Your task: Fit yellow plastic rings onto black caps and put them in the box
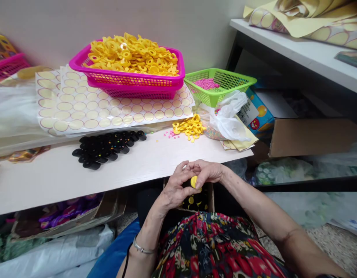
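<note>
My left hand (178, 187) and my right hand (206, 172) meet just off the table's front edge. Between them they grip a small round yellow plastic piece (194, 182), with both thumbs close to it. Fingers hide part of the piece. Below the hands a box (211, 199) sits at my lap, with yellow and black pieces inside. On the table beyond lie a small heap of yellow ring-shaped pieces (190, 126) and a few pink beads (171, 134). To the left, black plastic pieces (106, 148) stand in close rows, dotted with coloured beads.
A pink basket (132, 80) heaped with yellow pieces rests on sticker sheets (117, 114). Behind the right side of the table (138, 162) are a green basket (221, 92) with pink beads, a white plastic bag (230, 119) and an open cardboard box (308, 135).
</note>
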`<state>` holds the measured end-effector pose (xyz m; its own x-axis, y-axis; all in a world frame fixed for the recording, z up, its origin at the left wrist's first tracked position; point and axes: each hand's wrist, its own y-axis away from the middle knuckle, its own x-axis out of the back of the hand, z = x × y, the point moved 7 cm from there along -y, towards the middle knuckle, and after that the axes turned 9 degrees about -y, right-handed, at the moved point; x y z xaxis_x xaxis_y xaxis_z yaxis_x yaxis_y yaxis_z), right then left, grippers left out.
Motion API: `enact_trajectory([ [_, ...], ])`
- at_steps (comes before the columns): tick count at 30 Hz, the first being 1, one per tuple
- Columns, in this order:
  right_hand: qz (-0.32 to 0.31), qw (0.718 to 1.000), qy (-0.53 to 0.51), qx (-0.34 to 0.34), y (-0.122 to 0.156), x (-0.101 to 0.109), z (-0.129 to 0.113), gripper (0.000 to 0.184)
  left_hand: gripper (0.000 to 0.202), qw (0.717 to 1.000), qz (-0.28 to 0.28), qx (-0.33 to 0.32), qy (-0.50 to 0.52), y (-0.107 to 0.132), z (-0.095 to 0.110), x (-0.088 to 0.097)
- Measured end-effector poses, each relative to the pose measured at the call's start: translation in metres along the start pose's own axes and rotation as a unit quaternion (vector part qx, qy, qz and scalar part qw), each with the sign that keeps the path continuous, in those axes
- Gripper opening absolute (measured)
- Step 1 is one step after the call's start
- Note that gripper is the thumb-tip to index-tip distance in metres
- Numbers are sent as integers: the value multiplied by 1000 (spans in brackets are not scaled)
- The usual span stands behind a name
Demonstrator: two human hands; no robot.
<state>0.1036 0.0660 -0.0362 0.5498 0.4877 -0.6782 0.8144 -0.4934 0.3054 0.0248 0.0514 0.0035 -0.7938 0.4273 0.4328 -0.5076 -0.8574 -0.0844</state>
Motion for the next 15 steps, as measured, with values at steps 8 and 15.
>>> enact_trajectory([
  [8, 11, 996, 78, 44, 5, -4, -5, 47, 26, 996, -13, -51, -65, 1, 5, -3],
  [15, 29, 996, 67, 49, -4, -1, 6, 45, 25, 999, -11, -11, -49, 4, -15, -1],
])
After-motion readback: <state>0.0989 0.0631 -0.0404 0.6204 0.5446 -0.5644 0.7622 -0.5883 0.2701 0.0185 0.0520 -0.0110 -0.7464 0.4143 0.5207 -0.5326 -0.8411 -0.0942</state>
